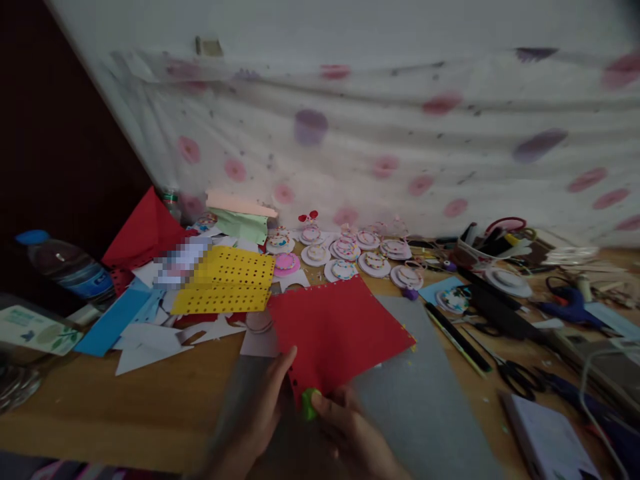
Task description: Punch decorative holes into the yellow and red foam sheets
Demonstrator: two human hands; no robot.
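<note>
A red sheet of paper or thin foam [345,333] is held up over a grey mat, tilted, with small holes along parts of its edges. My left hand [263,410] grips its near left edge, thumb up beside the sheet and the other fingers hidden underneath. My right hand [355,427] is closed around a small green craft punch [309,405], thumb pressed on its top. That punch sits at the sheet's near corner, beside dark holes in the edge. Tiny yellow bits cling near the right corner of the sheet.
The grey mat [420,380] covers the middle. A yellow punched sheet [225,280] and paper scraps lie left, by a bottle [70,267]. Small decorated paper hats [345,250] stand behind. Scissors [515,373], a glue gun [570,303] and a pen cup [493,250] are right.
</note>
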